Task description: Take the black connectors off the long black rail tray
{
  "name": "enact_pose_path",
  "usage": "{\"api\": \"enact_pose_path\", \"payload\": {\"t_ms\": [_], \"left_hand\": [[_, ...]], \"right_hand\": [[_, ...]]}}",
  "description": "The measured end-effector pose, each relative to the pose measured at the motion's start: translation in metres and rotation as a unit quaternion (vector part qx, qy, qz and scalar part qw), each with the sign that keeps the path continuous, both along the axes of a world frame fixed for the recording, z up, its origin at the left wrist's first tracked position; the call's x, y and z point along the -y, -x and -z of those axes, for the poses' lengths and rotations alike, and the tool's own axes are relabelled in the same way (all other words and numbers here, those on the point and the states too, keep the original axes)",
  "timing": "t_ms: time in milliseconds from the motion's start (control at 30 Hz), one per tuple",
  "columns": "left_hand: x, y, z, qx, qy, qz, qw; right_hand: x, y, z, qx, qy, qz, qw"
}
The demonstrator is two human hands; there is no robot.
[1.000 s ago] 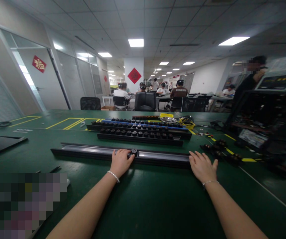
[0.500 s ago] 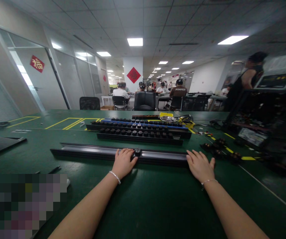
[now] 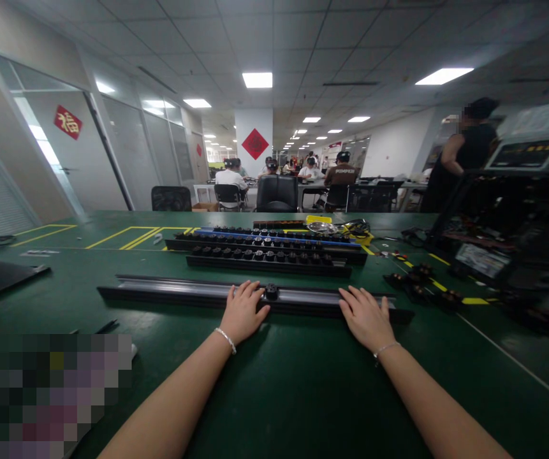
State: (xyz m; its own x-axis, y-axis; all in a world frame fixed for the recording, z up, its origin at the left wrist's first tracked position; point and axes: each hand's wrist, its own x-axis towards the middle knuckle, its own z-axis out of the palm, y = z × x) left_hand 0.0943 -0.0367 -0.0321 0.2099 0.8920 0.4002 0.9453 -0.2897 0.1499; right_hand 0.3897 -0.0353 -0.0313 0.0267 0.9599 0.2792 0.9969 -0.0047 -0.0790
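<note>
Two bare hands lie on a long black rail, which sits crosswise on the green surface (image 3: 293, 389) in front of the person. The rail (image 3: 310, 299) has a shiny silvery channel along its length, and a single small black piece (image 3: 271, 292) sits in that channel near the rail's middle. The left hand (image 3: 244, 312) rests over the rail just left of the small piece, its fingers extended and slightly parted, the thumb out toward the rail's near edge; whether it touches the piece I cannot tell. The right hand (image 3: 366, 313) lies over the rail's right part, short of its right end, also wide, with fingers loosely spread and thumb apart. What the palms and undersides of the fingers press on is hidden. Just beyond the rail, and roughly parallel to it, stands a shorter black strip (image 3: 269, 262) lined with round black parts. Farther beyond the rail are more such rows with a blue bar (image 3: 298, 238) among them, then a shallow metal dish (image 3: 322, 227) and a yellow tray (image 3: 319, 219). Past the rail's right end lies a cluster of dark components (image 3: 420, 279), beside yellow tape marks (image 3: 474, 301).
</note>
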Motion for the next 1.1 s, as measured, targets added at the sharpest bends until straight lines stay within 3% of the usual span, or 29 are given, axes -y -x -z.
{"api": "enact_pose_path", "payload": {"t_ms": [267,600,833,1100], "left_hand": [[0.0,-0.001,0.0,-0.005,0.017,0.001,1.0],[0.001,-0.002,0.0,-0.018,0.012,-0.001,1.0],[0.0,-0.003,0.003,-0.02,0.004,0.002,1.0],[0.0,-0.004,0.004,-0.029,0.005,0.006,1.0]], "right_hand": [[0.003,0.029,-0.006,-0.034,0.005,-0.058,0.998],[-0.004,0.097,-0.015,-0.131,0.005,-0.145,0.981],[-0.011,0.132,-0.015,-0.173,-0.003,-0.125,0.977],[-0.01,0.143,-0.014,-0.194,-0.021,-0.09,0.977]]}}
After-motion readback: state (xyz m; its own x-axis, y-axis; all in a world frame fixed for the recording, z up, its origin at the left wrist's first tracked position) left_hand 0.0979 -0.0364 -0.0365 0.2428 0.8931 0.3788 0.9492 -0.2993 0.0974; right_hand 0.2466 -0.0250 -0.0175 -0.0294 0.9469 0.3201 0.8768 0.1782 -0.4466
